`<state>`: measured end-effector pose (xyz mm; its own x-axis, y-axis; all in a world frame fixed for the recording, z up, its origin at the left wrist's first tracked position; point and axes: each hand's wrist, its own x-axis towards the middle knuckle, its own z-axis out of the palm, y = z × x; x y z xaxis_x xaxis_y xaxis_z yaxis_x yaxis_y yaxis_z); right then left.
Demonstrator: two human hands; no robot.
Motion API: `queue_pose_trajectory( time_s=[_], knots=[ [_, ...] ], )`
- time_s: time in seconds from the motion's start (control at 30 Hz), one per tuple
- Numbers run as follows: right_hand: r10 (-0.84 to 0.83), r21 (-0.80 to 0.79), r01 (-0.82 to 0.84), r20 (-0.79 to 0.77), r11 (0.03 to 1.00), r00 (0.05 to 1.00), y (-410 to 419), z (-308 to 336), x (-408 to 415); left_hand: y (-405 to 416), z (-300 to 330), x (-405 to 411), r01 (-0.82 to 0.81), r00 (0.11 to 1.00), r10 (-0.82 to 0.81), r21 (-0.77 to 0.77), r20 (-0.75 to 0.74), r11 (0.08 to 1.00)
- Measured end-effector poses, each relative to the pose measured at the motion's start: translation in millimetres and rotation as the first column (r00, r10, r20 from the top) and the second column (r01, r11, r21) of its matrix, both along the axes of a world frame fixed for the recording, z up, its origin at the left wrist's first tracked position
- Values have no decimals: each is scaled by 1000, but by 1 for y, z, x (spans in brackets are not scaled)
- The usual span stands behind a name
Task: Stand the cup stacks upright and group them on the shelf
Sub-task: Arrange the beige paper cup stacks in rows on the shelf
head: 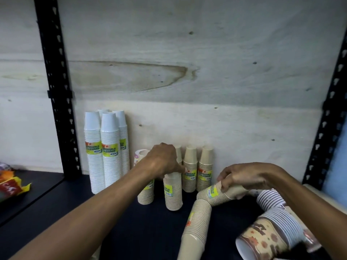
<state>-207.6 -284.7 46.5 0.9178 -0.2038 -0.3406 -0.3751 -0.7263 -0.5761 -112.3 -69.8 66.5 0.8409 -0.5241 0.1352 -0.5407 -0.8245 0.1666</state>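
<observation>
4 tall white cup stacks (105, 151) stand upright at the back left of the dark shelf (142, 231), 5 shorter beige stacks (189, 169) stand beside them, and 2 beige stacks (197, 224) plus patterned stacks (270, 235) lie toppled right.

Two bare forearms, no sleeves, left hand (164, 159) and right hand (244, 176) without rings
</observation>
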Motion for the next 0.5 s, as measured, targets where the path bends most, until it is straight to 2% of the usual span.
queue_pose_trajectory(
  time_s=[0.1,0.17,0.23,0.33,0.43,0.5],
  knots=[
    [2,-32,-1,39,999,999,-4,7,1,1,2,2,13,991,-15,-20,-130,1000],
    [-8,-69,16,118,997,993,-7,12,5,3,7,0,37,973,-43,-33,-227,999],
    [-19,-98,39,198,994,980,-8,16,11,4,12,0,84,962,-86,-18,-259,996],
    [0,-161,48,289,986,957,-1,18,17,4,13,1,102,980,-101,-7,-174,995],
    [44,-268,66,383,961,923,4,12,23,2,11,3,38,998,-37,20,-52,999],
    [48,-279,80,423,957,905,7,6,27,0,7,7,7,1000,-7,-8,-18,1000]
  ],
)
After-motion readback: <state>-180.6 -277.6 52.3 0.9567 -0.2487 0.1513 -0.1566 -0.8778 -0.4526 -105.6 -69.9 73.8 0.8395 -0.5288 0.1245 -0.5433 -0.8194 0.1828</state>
